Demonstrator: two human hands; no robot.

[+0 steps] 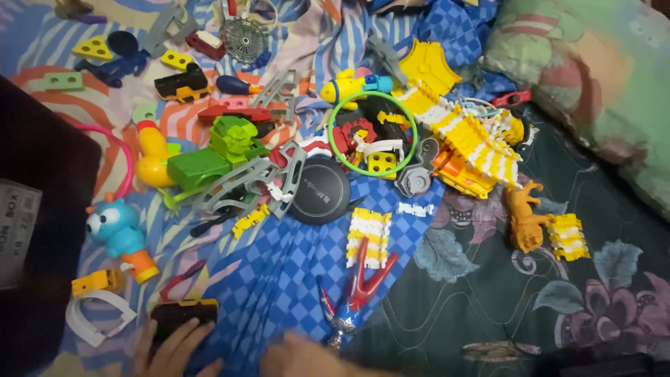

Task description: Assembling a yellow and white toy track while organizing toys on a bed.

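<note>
Both hands sit at the bed's near edge: the left hand (174, 349), fingers spread, rests on a dark block (183, 313). Right hand (300, 357) lies mostly cropped, its grip unclear, beside a red-blue figure (352, 297). Closing the left fingers round the block's sides would likely hold it better.

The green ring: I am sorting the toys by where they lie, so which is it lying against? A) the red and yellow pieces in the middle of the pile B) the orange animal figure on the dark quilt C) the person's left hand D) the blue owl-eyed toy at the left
A: the green ring circles red and yellow pieces mid-pile, far from both hands at the bottom edge.
</note>
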